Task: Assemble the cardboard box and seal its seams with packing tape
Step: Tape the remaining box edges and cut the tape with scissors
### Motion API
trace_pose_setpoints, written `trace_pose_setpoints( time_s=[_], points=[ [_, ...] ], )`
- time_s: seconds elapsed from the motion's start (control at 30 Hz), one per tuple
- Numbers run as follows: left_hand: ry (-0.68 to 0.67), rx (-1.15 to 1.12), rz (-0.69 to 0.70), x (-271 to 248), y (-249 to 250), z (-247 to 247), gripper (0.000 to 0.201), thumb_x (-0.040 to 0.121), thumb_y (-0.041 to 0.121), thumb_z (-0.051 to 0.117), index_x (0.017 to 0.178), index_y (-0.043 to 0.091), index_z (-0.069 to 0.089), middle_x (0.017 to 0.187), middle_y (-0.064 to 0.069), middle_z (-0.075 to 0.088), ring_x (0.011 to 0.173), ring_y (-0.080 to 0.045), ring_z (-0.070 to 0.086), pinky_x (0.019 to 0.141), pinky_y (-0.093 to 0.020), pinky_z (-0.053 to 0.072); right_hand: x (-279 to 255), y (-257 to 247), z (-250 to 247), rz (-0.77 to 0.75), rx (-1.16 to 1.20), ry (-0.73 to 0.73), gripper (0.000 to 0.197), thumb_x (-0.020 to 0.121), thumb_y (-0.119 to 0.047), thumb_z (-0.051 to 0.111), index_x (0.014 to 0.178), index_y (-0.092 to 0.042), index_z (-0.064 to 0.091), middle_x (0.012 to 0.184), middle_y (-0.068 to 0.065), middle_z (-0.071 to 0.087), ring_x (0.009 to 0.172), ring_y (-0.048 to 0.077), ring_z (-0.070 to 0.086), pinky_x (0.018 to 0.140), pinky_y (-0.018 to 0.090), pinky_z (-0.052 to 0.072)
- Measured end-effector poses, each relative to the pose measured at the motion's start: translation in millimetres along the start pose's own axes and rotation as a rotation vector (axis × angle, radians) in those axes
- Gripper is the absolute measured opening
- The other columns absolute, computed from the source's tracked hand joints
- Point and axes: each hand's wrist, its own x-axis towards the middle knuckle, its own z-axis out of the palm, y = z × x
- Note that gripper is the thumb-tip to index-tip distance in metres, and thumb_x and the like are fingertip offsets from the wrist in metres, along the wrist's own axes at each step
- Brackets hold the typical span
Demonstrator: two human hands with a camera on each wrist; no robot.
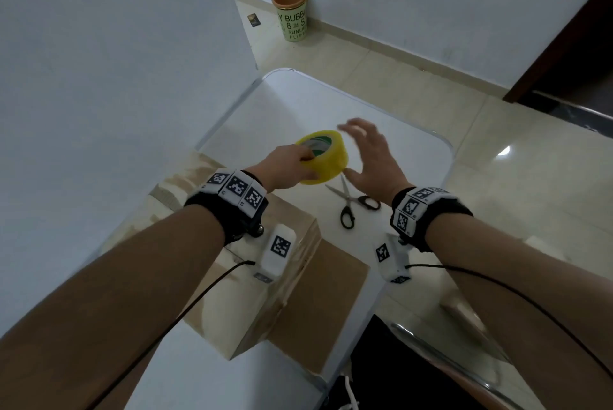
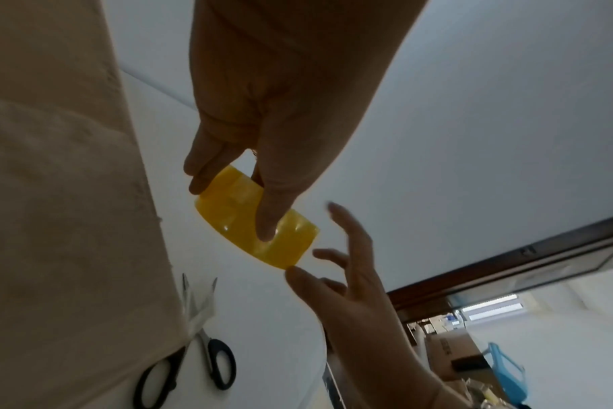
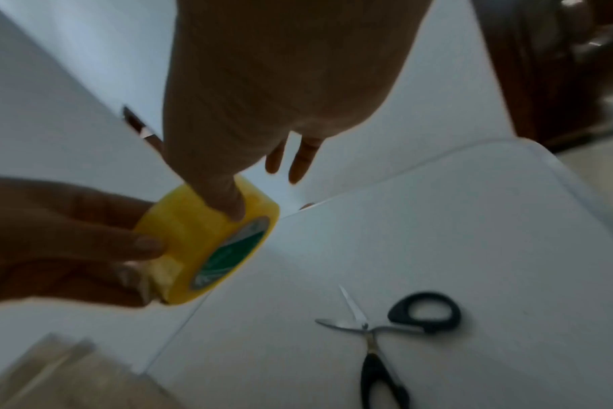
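Note:
My left hand point(image 1: 292, 166) grips a yellow roll of packing tape point(image 1: 326, 157) above the white table, thumb across its outer band and fingers at its core. In the left wrist view the tape roll point(image 2: 242, 218) hangs under the left hand's thumb. My right hand point(image 1: 371, 157) hovers just right of the roll, fingers spread; its thumb touches the roll point(image 3: 200, 243) in the right wrist view. The closed cardboard box point(image 1: 265, 293) lies under my left forearm at the table's near left.
Black-handled scissors point(image 1: 351, 207) lie partly apart on the white table point(image 1: 398, 131), just below my right hand. A wall runs along the table's left side. On the floor beyond stands a green paper cup point(image 1: 292, 13). A chair frame point(image 1: 464, 363) sits at lower right.

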Motion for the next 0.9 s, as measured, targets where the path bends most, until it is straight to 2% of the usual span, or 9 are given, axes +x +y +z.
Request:
trace_pose_setpoints(
  time_s=[0.13, 0.2, 0.3, 0.4, 0.5, 0.67, 0.77, 0.83, 0.9],
  points=[
    [-0.015, 0.154, 0.091, 10, 2, 5, 0.037, 0.089, 0.024, 0.062, 0.124, 0.014, 0.058, 0.123, -0.011, 0.06, 0.112, -0.03, 0.055, 0.083, -0.031, 0.04, 3, -13, -8, 0.026, -0.143, -0.329, 0.045, 0.085, -0.038, 0.063, 0.127, -0.029, 0.052, 0.134, -0.006, 0.044, 0.107, 0.024, 0.051, 0.085, 0.038, 0.048],
    [-0.026, 0.141, 0.136, 14, 2, 10, 0.038, 0.086, 0.019, 0.065, 0.123, 0.016, 0.059, 0.135, -0.008, 0.049, 0.117, -0.027, 0.052, 0.09, -0.029, 0.04, 6, -14, -10, 0.092, -0.164, -0.413, 0.035, 0.087, -0.037, 0.064, 0.119, -0.024, 0.057, 0.124, -0.002, 0.05, 0.104, 0.024, 0.056, 0.081, 0.037, 0.047],
    [0.029, -0.077, 0.154, 16, 5, 11, 0.059, 0.084, 0.022, 0.071, 0.137, 0.021, 0.044, 0.156, -0.003, 0.012, 0.132, -0.023, 0.039, 0.1, -0.024, 0.032, 2, -4, -8, 0.218, -0.258, -0.394, 0.036, 0.088, -0.036, 0.062, 0.119, -0.018, 0.059, 0.127, 0.002, 0.051, 0.105, 0.027, 0.057, 0.084, 0.038, 0.047],
    [0.078, -0.216, 0.112, 15, 3, 2, 0.065, 0.087, 0.028, 0.068, 0.142, 0.027, 0.035, 0.158, -0.003, 0.0, 0.138, -0.024, 0.03, 0.103, -0.023, 0.026, -7, 21, -2, 0.496, -0.333, -0.332, 0.04, 0.091, -0.035, 0.058, 0.123, -0.011, 0.055, 0.139, 0.009, 0.042, 0.11, 0.035, 0.056, 0.089, 0.041, 0.046],
    [0.12, -0.24, 0.065, 6, -7, 1, 0.053, 0.089, 0.023, 0.066, 0.138, 0.021, 0.044, 0.157, -0.004, 0.01, 0.132, -0.026, 0.04, 0.102, -0.026, 0.035, -12, 40, 4, 0.641, -0.302, -0.35, 0.035, 0.096, -0.021, 0.049, 0.127, -0.006, 0.051, 0.147, 0.015, 0.032, 0.114, 0.04, 0.053, 0.092, 0.041, 0.044],
    [0.167, -0.234, 0.051, -27, -23, 13, 0.039, 0.092, 0.021, 0.061, 0.131, 0.018, 0.053, 0.152, -0.003, 0.028, 0.127, -0.02, 0.045, 0.093, -0.022, 0.036, -10, 26, 17, 0.522, -0.206, -0.372, 0.046, 0.094, -0.015, 0.051, 0.137, -0.005, 0.041, 0.141, 0.017, 0.039, 0.13, 0.032, 0.039, 0.102, 0.039, 0.037],
    [0.249, -0.292, 0.034, -55, -32, 17, 0.029, 0.094, 0.018, 0.056, 0.123, 0.02, 0.058, 0.139, -0.002, 0.046, 0.118, -0.018, 0.054, 0.094, -0.024, 0.043, -13, -4, 23, 0.456, 0.021, -0.242, 0.03, 0.094, -0.02, 0.054, 0.122, -0.01, 0.058, 0.126, 0.01, 0.058, 0.115, 0.026, 0.055, 0.095, 0.036, 0.045],
    [0.303, -0.42, -0.015, -78, -39, 20, 0.026, 0.095, 0.014, 0.053, 0.119, 0.018, 0.061, 0.127, 0.0, 0.056, 0.11, -0.014, 0.058, 0.083, -0.016, 0.045, -21, -29, 26, 0.415, 0.196, -0.212, 0.021, 0.095, -0.021, 0.054, 0.11, -0.013, 0.067, 0.11, 0.005, 0.067, 0.102, 0.02, 0.062, 0.086, 0.032, 0.05],
    [0.35, -0.445, -0.049, -105, -45, 25, 0.025, 0.095, 0.014, 0.052, 0.118, 0.017, 0.062, 0.118, 0.003, 0.061, 0.102, -0.009, 0.058, 0.074, -0.006, 0.039, -30, -53, 27, 0.403, 0.319, -0.196, 0.022, 0.096, -0.025, 0.051, 0.106, -0.016, 0.069, 0.105, 0.002, 0.069, 0.098, 0.019, 0.063, 0.087, 0.035, 0.052]
  ],
)
